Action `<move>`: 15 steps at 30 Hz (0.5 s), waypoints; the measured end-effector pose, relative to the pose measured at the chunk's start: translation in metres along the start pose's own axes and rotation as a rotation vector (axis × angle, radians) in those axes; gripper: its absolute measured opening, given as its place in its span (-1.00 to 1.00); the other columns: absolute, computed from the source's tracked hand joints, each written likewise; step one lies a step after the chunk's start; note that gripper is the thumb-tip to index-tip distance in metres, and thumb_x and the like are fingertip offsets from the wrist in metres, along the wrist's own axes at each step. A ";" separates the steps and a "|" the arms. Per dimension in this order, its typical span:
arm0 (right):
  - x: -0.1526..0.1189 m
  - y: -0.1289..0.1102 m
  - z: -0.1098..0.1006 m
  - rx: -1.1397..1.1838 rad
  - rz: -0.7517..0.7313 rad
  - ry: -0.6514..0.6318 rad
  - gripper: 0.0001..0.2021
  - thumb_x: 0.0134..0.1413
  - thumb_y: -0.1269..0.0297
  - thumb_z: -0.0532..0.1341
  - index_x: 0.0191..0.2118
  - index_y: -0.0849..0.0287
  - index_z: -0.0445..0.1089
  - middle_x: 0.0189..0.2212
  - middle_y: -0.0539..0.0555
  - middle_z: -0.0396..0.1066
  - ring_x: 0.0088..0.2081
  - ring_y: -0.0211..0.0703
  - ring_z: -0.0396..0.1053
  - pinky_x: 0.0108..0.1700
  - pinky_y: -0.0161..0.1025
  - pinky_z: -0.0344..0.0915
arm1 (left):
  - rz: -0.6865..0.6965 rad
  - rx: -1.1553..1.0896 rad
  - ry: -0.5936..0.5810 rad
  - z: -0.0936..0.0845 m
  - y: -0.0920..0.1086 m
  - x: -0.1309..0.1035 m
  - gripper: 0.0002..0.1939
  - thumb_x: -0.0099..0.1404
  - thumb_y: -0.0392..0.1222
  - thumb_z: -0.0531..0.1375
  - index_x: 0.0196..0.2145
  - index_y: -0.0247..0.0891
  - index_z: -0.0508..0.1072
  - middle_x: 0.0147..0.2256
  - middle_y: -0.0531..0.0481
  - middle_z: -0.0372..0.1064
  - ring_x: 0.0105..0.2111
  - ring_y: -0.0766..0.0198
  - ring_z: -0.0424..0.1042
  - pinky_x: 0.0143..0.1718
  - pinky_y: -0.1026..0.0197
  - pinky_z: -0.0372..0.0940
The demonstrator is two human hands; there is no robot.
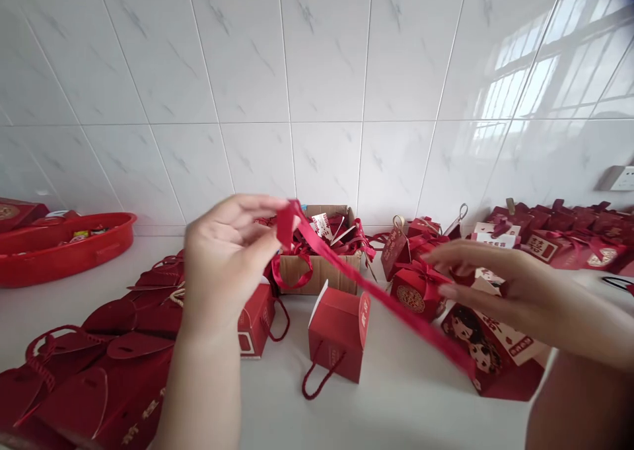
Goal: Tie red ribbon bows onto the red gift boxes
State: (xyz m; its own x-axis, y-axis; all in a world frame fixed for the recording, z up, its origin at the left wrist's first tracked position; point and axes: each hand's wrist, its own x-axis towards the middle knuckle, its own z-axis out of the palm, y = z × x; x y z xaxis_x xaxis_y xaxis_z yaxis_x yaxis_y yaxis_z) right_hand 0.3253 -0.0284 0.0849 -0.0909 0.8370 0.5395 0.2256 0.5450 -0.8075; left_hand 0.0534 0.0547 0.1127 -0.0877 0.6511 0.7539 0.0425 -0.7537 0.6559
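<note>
My left hand [232, 252] is raised in the middle, thumb and fingers pinching one end of a red ribbon [366, 286]. The ribbon slants down to the right, its lower end hanging loose in front of a printed red box [510, 371]. My right hand [495, 271] is at the right with its fingers apart, above that box and beside the ribbon, not holding it. Below the ribbon stands a small red box [339, 334] with a cord handle. Another red box [255, 321] is partly hidden by my left hand and wrist.
A cardboard box [321, 275] of ribbons and tags stands near the tiled wall. At the left are a red basin [64, 255] with wrapped items and several dark red boxes [104, 384]. Several tied gift boxes [574, 238] line the back right.
</note>
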 end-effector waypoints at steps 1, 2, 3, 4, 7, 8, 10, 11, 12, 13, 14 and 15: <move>0.005 0.000 0.011 0.017 -0.005 -0.005 -0.61 -0.02 0.02 0.31 -0.08 0.08 0.43 -0.26 0.13 0.49 -0.18 0.00 0.46 -0.22 -0.06 0.45 | -0.022 -0.003 -0.071 0.004 0.002 -0.003 -0.89 0.02 -0.32 0.35 -0.44 -0.23 0.50 -0.51 0.11 0.49 -0.63 0.40 0.42 -0.58 0.34 0.37; 0.011 0.001 0.022 0.039 -0.015 -0.013 -0.59 -0.02 0.04 0.31 -0.04 0.05 0.41 -0.19 0.14 0.48 -0.11 0.03 0.44 -0.14 -0.01 0.44 | -0.041 -0.007 -0.157 0.008 0.004 -0.006 -0.92 0.04 -0.30 0.34 -0.48 -0.23 0.49 -0.57 0.12 0.45 -0.63 0.38 0.41 -0.59 0.33 0.36; 0.016 0.002 0.033 0.070 -0.033 -0.023 -0.58 -0.02 0.06 0.32 -0.01 0.03 0.39 -0.11 0.14 0.46 -0.05 0.05 0.42 -0.06 0.03 0.41 | -0.055 -0.013 -0.234 0.011 0.006 -0.009 -0.92 0.06 -0.29 0.33 -0.49 -0.23 0.49 -0.60 0.12 0.42 -0.64 0.37 0.41 -0.59 0.32 0.35; 0.020 0.005 0.042 0.111 -0.058 -0.038 -0.56 -0.02 0.10 0.33 0.01 0.00 0.37 -0.03 0.12 0.42 0.01 0.05 0.38 0.02 0.05 0.37 | -0.067 -0.014 -0.297 0.014 0.006 -0.011 -0.93 0.08 -0.27 0.33 -0.49 -0.23 0.48 -0.61 0.13 0.39 -0.64 0.38 0.40 -0.60 0.32 0.33; 0.027 0.012 0.062 0.263 -0.088 -0.104 -0.45 -0.06 0.18 0.37 0.10 -0.09 0.27 0.14 0.07 0.28 0.08 0.02 0.33 0.10 0.06 0.30 | -0.060 0.022 -0.391 0.019 0.006 -0.016 -0.92 0.10 -0.21 0.32 -0.47 -0.20 0.48 -0.61 0.14 0.34 -0.65 0.40 0.32 -0.65 0.33 0.23; 0.028 0.013 0.066 0.307 -0.061 -0.126 -0.43 -0.05 0.18 0.37 0.11 -0.09 0.24 0.14 0.08 0.27 0.05 0.01 0.35 0.07 0.04 0.34 | -0.055 0.042 -0.420 0.021 0.006 -0.018 -0.92 0.12 -0.18 0.31 -0.46 -0.20 0.49 -0.60 0.12 0.34 -0.63 0.40 0.30 -0.65 0.33 0.20; 0.028 0.015 0.070 0.366 0.033 -0.153 -0.47 -0.01 0.19 0.34 0.10 -0.05 0.23 0.09 0.11 0.31 -0.06 -0.05 0.42 -0.06 -0.04 0.42 | -0.046 0.089 -0.477 0.024 0.004 -0.020 -0.87 0.18 -0.12 0.26 -0.44 -0.21 0.50 -0.57 0.08 0.36 -0.60 0.38 0.29 -0.63 0.32 0.17; 0.027 0.015 0.071 0.384 0.076 -0.160 -0.51 0.01 0.20 0.33 0.08 -0.01 0.24 0.03 0.12 0.35 -0.13 -0.09 0.45 -0.12 -0.09 0.44 | -0.032 0.110 -0.494 0.025 0.004 -0.022 -0.84 0.20 -0.10 0.24 -0.45 -0.22 0.50 -0.56 0.07 0.37 -0.59 0.38 0.28 -0.62 0.31 0.16; 0.027 0.015 0.071 0.394 0.112 -0.164 -0.55 0.02 0.19 0.32 0.05 0.01 0.26 -0.02 0.11 0.39 -0.19 -0.12 0.46 -0.17 -0.13 0.44 | -0.016 0.130 -0.500 0.028 0.003 -0.023 -0.82 0.21 -0.10 0.23 -0.46 -0.24 0.49 -0.55 0.06 0.37 -0.58 0.38 0.27 -0.62 0.31 0.15; 0.026 0.014 0.070 0.397 0.141 -0.168 -0.59 0.03 0.19 0.31 0.02 0.04 0.28 -0.07 0.10 0.41 -0.23 -0.16 0.46 -0.20 -0.16 0.44 | 0.002 0.149 -0.497 0.030 0.001 -0.024 -0.82 0.21 -0.11 0.23 -0.48 -0.25 0.47 -0.55 0.06 0.37 -0.58 0.39 0.26 -0.61 0.31 0.14; 0.026 0.013 0.069 0.399 0.163 -0.172 -0.62 0.04 0.19 0.31 -0.01 0.05 0.31 -0.13 0.09 0.43 -0.27 -0.18 0.46 -0.20 -0.19 0.43 | 0.018 0.165 -0.497 0.033 0.000 -0.026 -0.82 0.20 -0.13 0.24 -0.49 -0.26 0.45 -0.57 0.07 0.36 -0.58 0.39 0.25 -0.60 0.31 0.15; 0.026 0.013 0.068 0.401 0.178 -0.177 -0.66 0.05 0.18 0.30 -0.04 0.07 0.33 -0.18 0.07 0.45 -0.29 -0.20 0.45 -0.20 -0.20 0.42 | 0.029 0.176 -0.505 0.035 -0.001 -0.027 -0.83 0.19 -0.15 0.24 -0.50 -0.26 0.44 -0.58 0.09 0.33 -0.59 0.40 0.24 -0.59 0.32 0.15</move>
State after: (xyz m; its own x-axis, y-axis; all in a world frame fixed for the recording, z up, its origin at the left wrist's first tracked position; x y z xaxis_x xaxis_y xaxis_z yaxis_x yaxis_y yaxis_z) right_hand 0.2598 0.0039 0.0726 -0.2570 0.8956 0.3631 -0.1368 0.3383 -0.9311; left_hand 0.0907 0.0412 0.0928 0.4042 0.6248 0.6680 0.2076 -0.7739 0.5982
